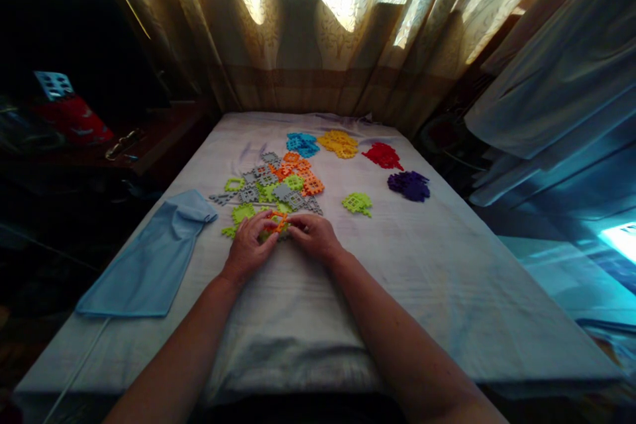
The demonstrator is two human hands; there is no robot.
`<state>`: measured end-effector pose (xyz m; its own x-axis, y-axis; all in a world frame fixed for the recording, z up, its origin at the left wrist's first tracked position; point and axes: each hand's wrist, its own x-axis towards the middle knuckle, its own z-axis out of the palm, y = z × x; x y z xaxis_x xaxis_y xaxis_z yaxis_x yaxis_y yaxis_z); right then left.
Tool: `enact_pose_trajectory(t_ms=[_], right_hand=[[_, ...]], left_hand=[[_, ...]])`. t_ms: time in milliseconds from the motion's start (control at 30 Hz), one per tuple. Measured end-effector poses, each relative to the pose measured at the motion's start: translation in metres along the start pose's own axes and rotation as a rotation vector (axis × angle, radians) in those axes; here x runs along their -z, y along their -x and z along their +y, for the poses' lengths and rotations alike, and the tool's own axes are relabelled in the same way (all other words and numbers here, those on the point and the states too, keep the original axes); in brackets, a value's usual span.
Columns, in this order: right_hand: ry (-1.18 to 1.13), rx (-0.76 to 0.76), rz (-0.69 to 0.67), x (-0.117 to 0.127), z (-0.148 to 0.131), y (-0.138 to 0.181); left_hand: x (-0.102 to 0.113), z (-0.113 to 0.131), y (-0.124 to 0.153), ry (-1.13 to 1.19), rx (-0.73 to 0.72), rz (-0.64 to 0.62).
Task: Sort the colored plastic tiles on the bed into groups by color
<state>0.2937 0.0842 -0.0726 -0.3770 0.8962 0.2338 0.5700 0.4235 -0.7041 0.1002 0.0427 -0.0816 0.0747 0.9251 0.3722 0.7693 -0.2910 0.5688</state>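
Note:
Both hands meet over the near edge of a mixed pile of flat plastic building tiles with notched edges. My left hand (252,245) is closed on an orange building tile (278,220), and my right hand (312,234) pinches its right side. Green tiles (243,212) lie just beyond my left fingers. Grey tiles (291,197) and more orange tiles (309,180) spread behind the hands. To the right sits a small separate heap of lime green tiles (357,203).
Sorted heaps of blue tiles (302,144), yellow tiles (338,143), red tiles (383,156) and purple tiles (409,185) arc across the far side of the cloth-covered table (422,278). A light blue drawstring bag (149,262) lies at left. Curtains (308,46) hang behind.

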Motion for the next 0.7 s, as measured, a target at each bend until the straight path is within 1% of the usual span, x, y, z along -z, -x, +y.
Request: enact_pose_trajectory(t_ms=[100,200,267,300,400,467,600,700], right_hand=[[-0.107,-0.065,0.03,0.002,0.005,-0.002],[-0.157,-0.104,0.098,0.012,0.015,-0.006],[-0.171,-0.144,0.205,0.023,0.026,-0.009],[-0.173,-0.173,0.28,0.03,0.032,-0.011],[-0.155,-0.271,0.505,0.053,0.055,-0.012],[-0.125,-0.353,0.622,0.067,0.072,-0.01],[-0.059,-0.504,0.762,0.087,0.1,-0.002],[-0.026,-0.578,0.795,0.091,0.112,0.002]], left_hand=[[0.001,0.0,0.0,0.01,-0.014,0.027],[0.002,0.002,0.001,-0.023,-0.032,0.056],[0.002,0.006,0.002,-0.058,-0.053,0.039],[0.002,0.008,0.003,-0.073,-0.065,0.018],[0.0,0.013,0.005,-0.107,-0.1,-0.066],[-0.001,0.015,0.005,-0.124,-0.124,-0.116],[-0.003,0.015,0.006,-0.126,-0.161,-0.144],[-0.004,0.014,0.007,-0.11,-0.183,-0.147]])
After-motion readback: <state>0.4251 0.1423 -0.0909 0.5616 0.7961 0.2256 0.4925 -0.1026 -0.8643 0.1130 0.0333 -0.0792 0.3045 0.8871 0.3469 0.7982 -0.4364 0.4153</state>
